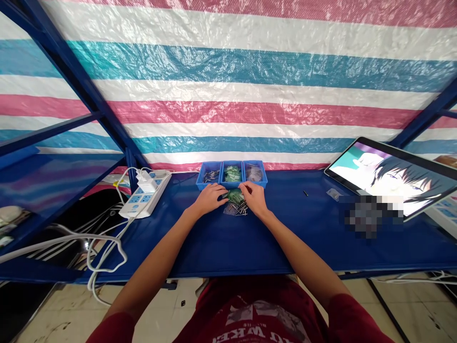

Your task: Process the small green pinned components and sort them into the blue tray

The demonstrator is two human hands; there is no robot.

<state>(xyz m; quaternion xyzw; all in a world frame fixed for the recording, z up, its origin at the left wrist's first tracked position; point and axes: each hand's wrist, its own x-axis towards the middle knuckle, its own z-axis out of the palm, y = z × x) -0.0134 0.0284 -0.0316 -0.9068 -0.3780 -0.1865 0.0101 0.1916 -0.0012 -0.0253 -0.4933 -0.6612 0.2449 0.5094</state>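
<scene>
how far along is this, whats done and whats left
Roughly early or mid-way, hard to tell. Done: a clear bag of metal pins seems filled, lying in front of the blue bins. In hand: the left hand and right hand are at a green packet. Left: the left bin holds pins, the middle bin green packets, the right bin clear bags.

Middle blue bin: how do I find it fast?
On the dark blue table, look just past the left hand and right hand to three small blue bins in a row. The middle bin is the one: it alone holds green pieces, while the bins beside it hold metal pins and something greyish.
</scene>
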